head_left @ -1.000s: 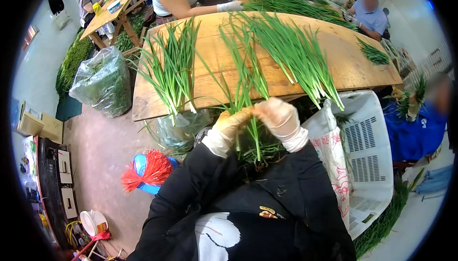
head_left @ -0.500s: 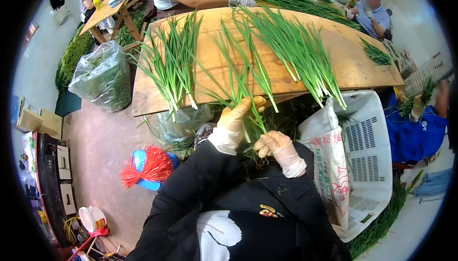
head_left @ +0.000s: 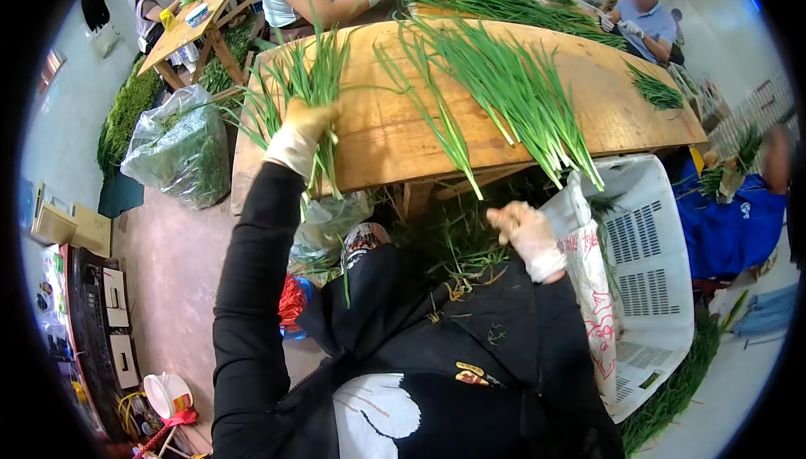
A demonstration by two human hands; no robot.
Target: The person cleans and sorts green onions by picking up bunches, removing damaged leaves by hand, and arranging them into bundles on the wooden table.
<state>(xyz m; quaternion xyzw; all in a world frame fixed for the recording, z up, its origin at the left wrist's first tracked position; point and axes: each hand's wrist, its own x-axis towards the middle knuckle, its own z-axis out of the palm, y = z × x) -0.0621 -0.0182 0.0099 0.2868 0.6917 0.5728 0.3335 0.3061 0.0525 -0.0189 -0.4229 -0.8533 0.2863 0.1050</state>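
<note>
My gloved left hand [head_left: 304, 130] is closed round chives on the left bundle of chives [head_left: 315, 73], at the near left of the wooden table [head_left: 378, 136]. Their pale ends hang below the hand over the table edge. My gloved right hand [head_left: 527, 237] is above my lap, beside the crate, with loosely bent fingers and nothing visible in them. A few loose chives [head_left: 449, 127] lie mid-table, and a larger chive bundle [head_left: 512, 94] lies to the right with its white ends over the edge. Green trimmings [head_left: 462, 249] lie below the table edge by my lap.
A white plastic crate [head_left: 646, 266] with a printed sack [head_left: 592, 291] stands at my right. Left on the floor are a clear bag of greens [head_left: 180, 144] and a white bucket [head_left: 168, 394]. Red ties [head_left: 291, 304] are near my leg. Several co-workers sit around.
My left hand has moved from above my lap, up and left, onto the left bundle, taking chives with it. My right hand has let go of the stalks and shifted right.
</note>
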